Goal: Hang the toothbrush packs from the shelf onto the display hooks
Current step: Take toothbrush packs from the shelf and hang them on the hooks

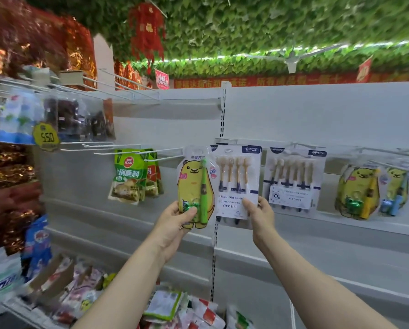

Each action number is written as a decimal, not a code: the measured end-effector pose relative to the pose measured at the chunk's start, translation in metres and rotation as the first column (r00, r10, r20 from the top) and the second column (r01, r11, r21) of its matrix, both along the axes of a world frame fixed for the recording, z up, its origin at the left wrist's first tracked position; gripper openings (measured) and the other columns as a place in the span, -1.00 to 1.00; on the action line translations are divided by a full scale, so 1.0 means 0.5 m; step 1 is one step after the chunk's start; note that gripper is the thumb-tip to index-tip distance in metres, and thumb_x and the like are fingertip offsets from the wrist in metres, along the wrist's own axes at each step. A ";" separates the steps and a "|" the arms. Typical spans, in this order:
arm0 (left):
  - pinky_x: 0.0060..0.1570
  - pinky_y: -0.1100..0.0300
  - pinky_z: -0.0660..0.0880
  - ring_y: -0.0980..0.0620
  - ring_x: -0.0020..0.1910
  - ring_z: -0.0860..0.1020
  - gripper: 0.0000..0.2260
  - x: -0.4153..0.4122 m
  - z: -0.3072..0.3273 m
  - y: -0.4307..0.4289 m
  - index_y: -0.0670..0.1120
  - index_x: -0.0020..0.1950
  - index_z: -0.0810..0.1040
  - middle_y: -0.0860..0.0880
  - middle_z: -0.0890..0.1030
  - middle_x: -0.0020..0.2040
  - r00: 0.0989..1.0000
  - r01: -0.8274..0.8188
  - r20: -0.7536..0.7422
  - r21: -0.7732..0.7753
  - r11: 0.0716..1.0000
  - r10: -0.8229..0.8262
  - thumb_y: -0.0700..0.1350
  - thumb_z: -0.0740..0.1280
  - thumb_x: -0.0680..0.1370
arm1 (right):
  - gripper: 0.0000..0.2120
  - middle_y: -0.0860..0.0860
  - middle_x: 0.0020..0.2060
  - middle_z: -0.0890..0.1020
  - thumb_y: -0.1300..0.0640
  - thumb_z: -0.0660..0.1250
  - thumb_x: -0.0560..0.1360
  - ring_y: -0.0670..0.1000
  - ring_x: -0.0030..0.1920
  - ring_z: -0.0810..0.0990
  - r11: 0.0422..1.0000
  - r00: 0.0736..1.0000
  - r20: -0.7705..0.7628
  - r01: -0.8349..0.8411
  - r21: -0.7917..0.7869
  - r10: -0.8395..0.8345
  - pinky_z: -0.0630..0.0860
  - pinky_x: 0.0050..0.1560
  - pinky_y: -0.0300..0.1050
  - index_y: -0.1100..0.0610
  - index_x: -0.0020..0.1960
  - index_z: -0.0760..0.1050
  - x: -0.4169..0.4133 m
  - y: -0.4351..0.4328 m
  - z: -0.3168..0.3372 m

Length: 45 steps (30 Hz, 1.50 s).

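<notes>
The left hand [175, 222] grips the bottom of a yellow bear toothbrush pack [194, 186], thumb across its front. It holds the pack upright before the white back panel [317, 115], with the top level with the white display hooks [165, 157]. Just to its right, the right hand [258, 213] pinches the lower right corner of a 6PCS toothbrush pack [238, 179]. That pack's top sits at the height of the hook rail [388, 151], though whether its hang hole is threaded on a hook cannot be told. The step in hand looks like hanging these two, and it would likely go best one at a time. Each pack should be kept flat and upright, the hole at its top lined up with the hook's tip, then slid straight back and let go only once it hangs free. Gripping low, as both hands do, leaves the top floppy, so a higher hold may steer the hole better. Like seems to belong with like, judging by the hung 6PCS pack [295, 179] and the bear packs [357, 191] further right. As for writing, a yellow price tag [46, 137] at far left shows digits like 550. The green pouches [127, 176] carry Chinese characters, and the bear pack says BABY. The pack in the right hand reads 6PCS, "FOR GUMS" and YIKOJIFE.
</notes>
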<state>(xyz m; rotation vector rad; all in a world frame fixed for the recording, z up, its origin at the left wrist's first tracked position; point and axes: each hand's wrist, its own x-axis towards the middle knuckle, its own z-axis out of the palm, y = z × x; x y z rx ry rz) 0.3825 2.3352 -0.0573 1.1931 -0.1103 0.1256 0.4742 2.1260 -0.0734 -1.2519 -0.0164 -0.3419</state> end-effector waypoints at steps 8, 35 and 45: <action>-0.02 0.15 0.54 -0.08 0.11 0.63 -0.71 0.101 -0.027 -0.024 -0.17 0.28 0.54 -0.17 0.67 0.17 1.000 0.006 0.013 -0.028 1.000 -0.005 -0.32 0.33 0.56 | -0.78 0.04 0.00 0.67 0.25 0.38 0.56 -0.07 -0.10 0.65 0.999 0.999 0.047 -0.002 -0.041 0.004 0.53 -0.16 -0.27 0.19 0.19 0.49 0.127 -0.030 -0.021; 0.03 0.10 0.52 -0.11 0.13 0.64 -0.72 0.018 -0.069 -0.150 -0.16 0.25 0.56 -0.15 0.69 0.14 0.991 0.115 -0.063 0.019 0.993 -0.114 -0.28 0.37 0.54 | -0.76 0.01 -0.06 0.73 -0.01 0.43 0.53 -0.06 -0.05 0.62 0.989 0.995 0.099 0.027 -0.147 -0.013 0.48 0.04 -0.16 0.13 0.09 0.64 -0.025 -0.111 0.048; 0.08 0.06 0.54 -0.11 0.11 0.63 -0.71 -0.103 -0.069 -0.329 -0.17 0.28 0.55 -0.17 0.68 0.16 0.950 0.312 -0.034 0.007 0.950 -0.311 -0.27 0.37 0.55 | -0.86 0.06 -0.12 0.72 0.07 0.50 0.48 0.01 -0.10 0.62 0.977 0.986 0.158 0.083 -0.197 -0.052 0.46 -0.02 -0.06 0.12 -0.02 0.67 -0.280 -0.254 0.083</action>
